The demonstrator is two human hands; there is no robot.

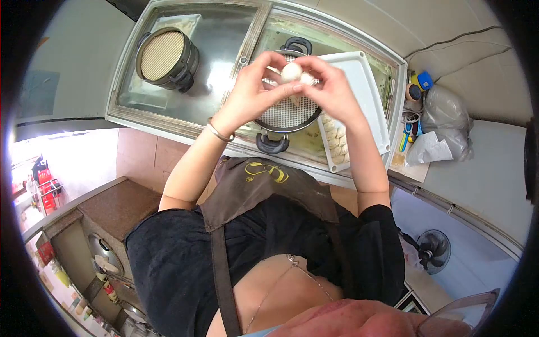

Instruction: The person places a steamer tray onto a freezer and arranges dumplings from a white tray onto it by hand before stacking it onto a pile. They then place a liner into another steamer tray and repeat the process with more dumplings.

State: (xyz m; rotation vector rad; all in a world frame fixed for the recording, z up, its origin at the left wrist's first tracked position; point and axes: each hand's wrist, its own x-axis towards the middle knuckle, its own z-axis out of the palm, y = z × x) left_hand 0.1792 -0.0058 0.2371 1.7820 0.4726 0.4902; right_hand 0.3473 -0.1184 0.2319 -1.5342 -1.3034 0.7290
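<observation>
Above a round steamer pot [281,121] lined with white mesh, both of my hands come together around a small, smooth white dumpling [291,72]. My left hand [255,90] is closed, thumb and fingers pinching it from the left. From the right, my right hand [332,92] grips it with curled fingers, and a second pale lump [307,78] shows by those fingertips. My hands hide part of the mesh. Under my right forearm is a white tray [365,101], with pleated white dumplings [337,143] along its near left side.
Another steamer [163,56] with a woven liner stands on the glass-topped freezer [224,50] at the left. Plastic bags [446,115], scissors [414,128] and a blue-capped container [422,81] sit beyond the freezer's right edge. A small black fan [434,251] is lower right.
</observation>
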